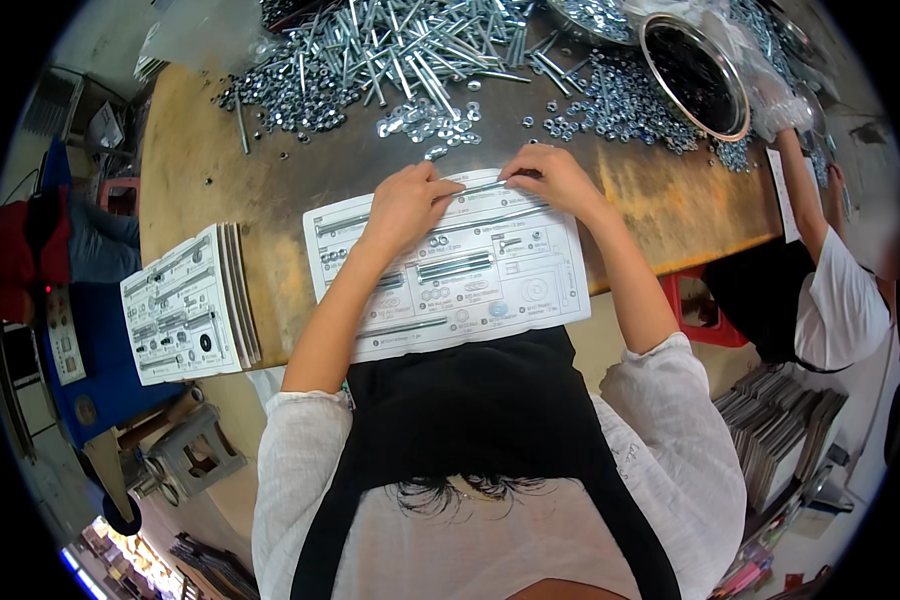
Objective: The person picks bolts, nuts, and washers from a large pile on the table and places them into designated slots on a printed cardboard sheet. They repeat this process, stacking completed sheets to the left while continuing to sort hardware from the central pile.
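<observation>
A large white card [370, 342] printed with pictures of hardware lies in front of me on the table. Along its upper edge runs a long thin metal rod [482, 187], probably a bolt. My left hand [407, 207] pinches the rod's left part, and my right hand [554, 180] has its fingertips closed at the right end. Another long rod [505, 219] lies just below it on the card. Several short dark rods [455, 265] are grouped at the card's middle, though which pieces are real and which printed is hard to tell. A small pile of washers [432, 122] sits beyond my hands.
Heaps of long bolts [390, 45] and nuts [300, 90] cover the table's far side, with more nuts [630, 100] to the right. A metal bowl [742, 125] holds dark pieces. Stacked loaded cards [180, 305] stand left. A gloved co-worker's hand [782, 110] reaches in at right.
</observation>
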Motion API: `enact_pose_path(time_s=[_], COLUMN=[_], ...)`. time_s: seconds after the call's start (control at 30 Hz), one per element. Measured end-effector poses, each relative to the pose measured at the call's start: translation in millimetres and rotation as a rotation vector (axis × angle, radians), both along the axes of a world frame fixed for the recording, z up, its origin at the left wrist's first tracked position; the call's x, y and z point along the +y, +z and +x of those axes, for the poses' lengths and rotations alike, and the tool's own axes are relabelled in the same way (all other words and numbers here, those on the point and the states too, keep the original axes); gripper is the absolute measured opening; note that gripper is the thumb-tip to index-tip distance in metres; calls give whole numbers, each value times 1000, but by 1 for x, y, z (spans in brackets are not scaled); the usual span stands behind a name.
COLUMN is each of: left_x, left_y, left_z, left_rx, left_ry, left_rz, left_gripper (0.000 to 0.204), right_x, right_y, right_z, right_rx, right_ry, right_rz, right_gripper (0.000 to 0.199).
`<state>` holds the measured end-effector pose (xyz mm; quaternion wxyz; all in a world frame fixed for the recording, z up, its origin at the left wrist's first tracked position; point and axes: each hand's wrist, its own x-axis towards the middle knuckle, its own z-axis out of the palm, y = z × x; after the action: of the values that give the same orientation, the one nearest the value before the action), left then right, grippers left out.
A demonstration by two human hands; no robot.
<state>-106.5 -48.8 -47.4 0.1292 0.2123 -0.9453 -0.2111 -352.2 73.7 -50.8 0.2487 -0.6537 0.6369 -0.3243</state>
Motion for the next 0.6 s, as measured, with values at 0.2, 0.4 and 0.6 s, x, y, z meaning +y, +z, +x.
enact_pose_path(time_s=[0.2, 0.4, 0.6], left_x=[-2, 7, 17], left_y=[6, 31, 58], left_z=[1, -9, 9], left_rx=[31, 223, 314], left_ry=[24, 28, 0], left_rz=[17, 138, 106], left_gripper=[25, 27, 25], right_x=[-10, -127, -214], right_y=[3, -5, -39], right_z=[-2, -87, -134], right_rx=[-50, 95, 421], right_ry=[-87, -500, -762], right_rz=[-48, -221, 22], right_gripper=[15, 29, 28])
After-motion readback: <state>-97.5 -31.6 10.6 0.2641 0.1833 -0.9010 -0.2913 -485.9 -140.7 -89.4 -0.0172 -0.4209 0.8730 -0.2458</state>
